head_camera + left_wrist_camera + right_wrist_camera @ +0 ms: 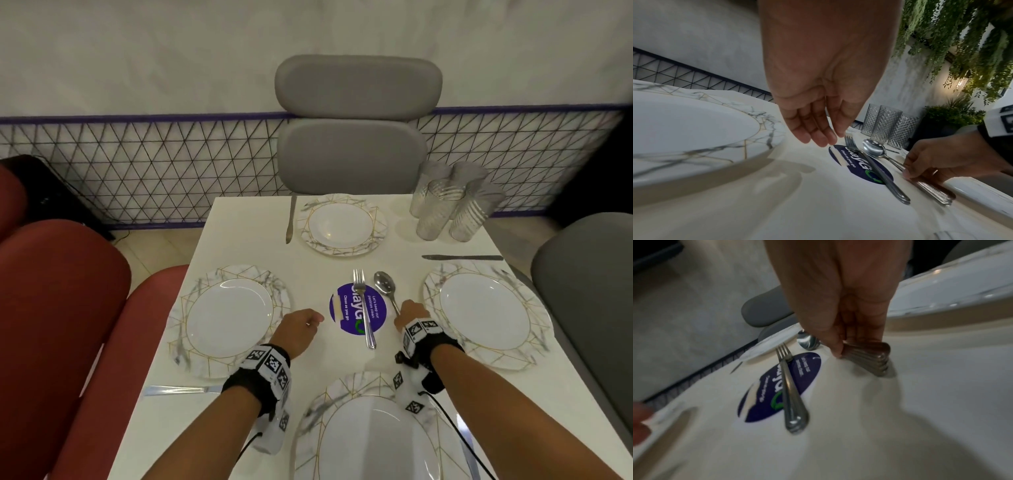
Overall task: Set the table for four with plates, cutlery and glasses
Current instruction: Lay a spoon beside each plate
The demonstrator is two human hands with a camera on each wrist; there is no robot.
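Note:
Four marble-rimmed plates lie on the white table: far [342, 224], left [229, 320], right [486, 315] and near [376, 438]. A stack of forks [364, 311] rests across a blue round sticker [356, 308] at the centre. Just right of it lies a stack of spoons [385, 286], bowls pointing away. My right hand [407, 313] pinches the spoon handles [865, 356] against the table. My left hand [310, 320] hovers left of the sticker with fingers [818, 129] relaxed, holding nothing. Several clear textured glasses [448, 205] stand at the far right corner.
Knives lie beside the far plate [291, 219], behind the right plate [462, 257] and near the left plate [181, 390]. A grey chair [352, 137] faces me; red seats [61, 308] stand left, and a grey seat [582, 291] right.

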